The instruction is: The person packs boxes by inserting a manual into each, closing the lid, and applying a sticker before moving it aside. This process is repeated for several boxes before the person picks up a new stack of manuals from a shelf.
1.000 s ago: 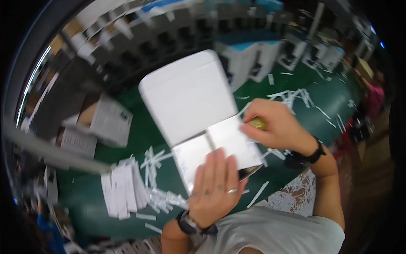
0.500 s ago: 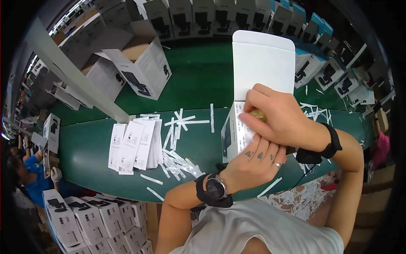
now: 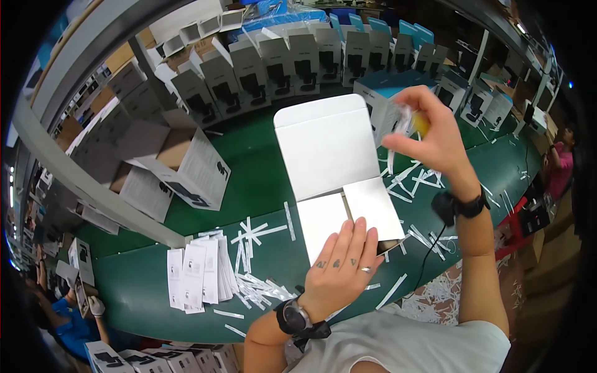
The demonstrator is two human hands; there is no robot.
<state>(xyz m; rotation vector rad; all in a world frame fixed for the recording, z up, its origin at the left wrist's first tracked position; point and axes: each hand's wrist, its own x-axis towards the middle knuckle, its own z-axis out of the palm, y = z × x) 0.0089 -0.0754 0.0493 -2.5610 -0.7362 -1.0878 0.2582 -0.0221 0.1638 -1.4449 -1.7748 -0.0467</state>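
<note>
A white carton (image 3: 326, 152) stands before me on the green table, its wide lid raised at the far side. Two white inner flaps (image 3: 373, 205) lie folded over the carton's opening with a thin gap between them. My left hand (image 3: 342, 258) rests on these flaps, its fingers stretched out flat and holding nothing. Up to the right of the lid, my right hand (image 3: 432, 133) is curled around a small yellow item (image 3: 421, 123) and a crumpled whitish strip (image 3: 401, 124). The fingers partly cover both, so the yellow item's kind is unclear.
A stack of printed leaflets (image 3: 196, 273) lies at the left, beside scattered white strips (image 3: 261, 287). Open cartons (image 3: 196, 171) stand at the far left, with a row of grey boxes (image 3: 305, 67) at the back. A co-worker in blue (image 3: 68, 323) sits at the left.
My right hand has lifted off the carton toward the upper right with the yellow item. My left hand now lies flat on the flaps. The view has shifted, showing more of the table's back.
</note>
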